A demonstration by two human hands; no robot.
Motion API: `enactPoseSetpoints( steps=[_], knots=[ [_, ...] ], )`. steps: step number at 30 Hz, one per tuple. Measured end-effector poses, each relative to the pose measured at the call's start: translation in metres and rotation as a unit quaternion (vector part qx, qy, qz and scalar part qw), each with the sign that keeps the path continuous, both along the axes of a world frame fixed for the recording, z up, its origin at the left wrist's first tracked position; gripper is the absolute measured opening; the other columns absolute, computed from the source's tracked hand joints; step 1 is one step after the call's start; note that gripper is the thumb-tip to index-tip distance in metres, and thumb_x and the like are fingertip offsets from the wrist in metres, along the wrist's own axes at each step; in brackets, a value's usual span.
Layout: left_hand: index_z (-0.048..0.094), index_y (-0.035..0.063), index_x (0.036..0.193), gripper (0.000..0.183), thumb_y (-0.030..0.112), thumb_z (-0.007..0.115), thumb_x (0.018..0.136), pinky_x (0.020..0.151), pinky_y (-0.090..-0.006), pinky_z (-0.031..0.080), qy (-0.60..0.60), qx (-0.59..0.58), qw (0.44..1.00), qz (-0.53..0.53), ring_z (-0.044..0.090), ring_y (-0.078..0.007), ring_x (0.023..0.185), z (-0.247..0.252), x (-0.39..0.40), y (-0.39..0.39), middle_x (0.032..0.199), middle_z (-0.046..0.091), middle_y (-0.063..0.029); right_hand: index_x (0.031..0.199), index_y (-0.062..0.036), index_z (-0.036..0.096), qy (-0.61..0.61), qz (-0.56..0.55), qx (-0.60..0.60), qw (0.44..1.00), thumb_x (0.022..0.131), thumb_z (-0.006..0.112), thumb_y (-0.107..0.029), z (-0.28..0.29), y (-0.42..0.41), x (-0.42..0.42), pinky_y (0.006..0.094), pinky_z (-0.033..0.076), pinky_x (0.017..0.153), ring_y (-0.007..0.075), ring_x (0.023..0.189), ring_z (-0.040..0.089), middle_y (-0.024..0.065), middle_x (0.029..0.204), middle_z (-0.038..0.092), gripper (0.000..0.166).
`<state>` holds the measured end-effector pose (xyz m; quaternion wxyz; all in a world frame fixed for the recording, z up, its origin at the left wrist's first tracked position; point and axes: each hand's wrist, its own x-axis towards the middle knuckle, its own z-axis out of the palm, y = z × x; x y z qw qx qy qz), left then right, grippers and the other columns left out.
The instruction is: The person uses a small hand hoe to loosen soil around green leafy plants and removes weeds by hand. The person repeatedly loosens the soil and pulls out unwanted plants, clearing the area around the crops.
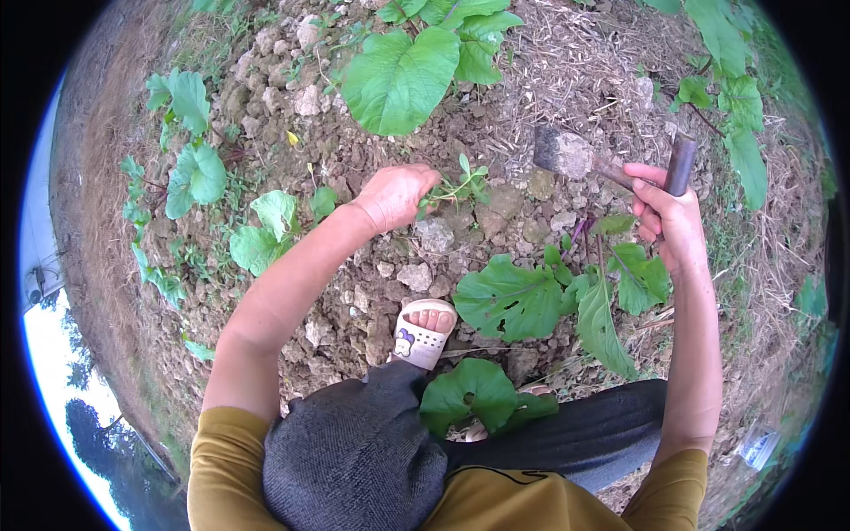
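Observation:
My left hand (397,198) is closed on a small green weed (458,189), whose leafy stems stick out to the right of my fingers, low over the cloddy soil. On the right, my right hand (664,206) grips a short-handled hoe (614,171). Its worn, soil-caked blade points left above the ground, and the end of its dark handle rises above my fist. Whether the weed's roots are still in the soil cannot be seen.
Broad-leaved vegetable plants grow ahead (402,83), at my left (196,179) and between my hands and knees (508,299). My sandalled foot (425,335) stands on rough clods. Dry straw mulch (571,60) covers soil ahead right. A clear plastic container (759,447) lies at far right.

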<state>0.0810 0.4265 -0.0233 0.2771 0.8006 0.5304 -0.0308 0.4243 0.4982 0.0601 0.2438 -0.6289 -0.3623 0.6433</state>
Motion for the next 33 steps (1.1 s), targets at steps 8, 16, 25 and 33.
enactPoseSetpoints(
  steps=[8, 16, 25, 33],
  knots=[
    [0.059, 0.002, 0.081, 0.01, 0.011, 0.056, 0.077, 0.059, -0.0246, 0.041, -0.328, -0.043, 0.872, 0.361, 0.046, -0.0083, 0.062, -0.001, -0.013, 0.017, 0.07, 0.054, 0.0013, 0.092, -0.0033, 0.063, -0.089, 0.03, 0.036, 0.995, 0.078, 0.057, -0.007, -0.035, -0.002, -0.047, 0.021, 0.034, 0.038, 0.0049, 0.045, 0.046, 0.0, 0.059, 0.054, 0.015],
    [0.056, 0.0066, 0.086, 0.016, 0.019, 0.057, 0.075, 0.071, -0.0411, 0.045, 0.062, 0.21, 0.968, 0.125, 0.056, -0.0308, 0.082, -0.073, -0.017, 0.113, 0.087, 0.058, -0.0128, 0.088, -0.0035, 0.064, -0.117, 0.032, 0.07, 0.99, 0.077, 0.058, -0.006, -0.036, -0.007, -0.054, 0.023, 0.04, 0.049, 0.0065, 0.051, 0.05, -0.0003, 0.061, 0.056, 0.013],
    [0.056, 0.0046, 0.089, 0.021, 0.014, 0.059, 0.071, 0.071, -0.0413, 0.045, -0.023, 0.238, 0.958, 0.156, 0.056, -0.0319, 0.082, -0.043, 0.021, 0.132, 0.082, 0.059, -0.0133, 0.088, -0.0034, 0.064, -0.13, 0.023, 0.076, 0.988, 0.077, 0.058, -0.007, -0.036, -0.011, -0.059, 0.0228, 0.042, 0.053, 0.0069, 0.055, 0.052, -0.0002, 0.063, 0.057, 0.014],
    [0.052, 0.0041, 0.1, 0.033, 0.012, 0.063, 0.069, 0.08, -0.0371, 0.048, -0.073, 0.027, 0.997, 0.017, 0.057, -0.0339, 0.088, -0.01, -0.007, 0.015, 0.093, 0.059, -0.0183, 0.093, -0.0059, 0.064, -0.067, -0.031, 0.041, 0.996, 0.077, 0.059, -0.008, -0.045, -0.018, -0.046, 0.0205, 0.031, 0.035, 0.0045, 0.038, 0.041, -0.0003, 0.054, 0.052, 0.016]
  ],
)
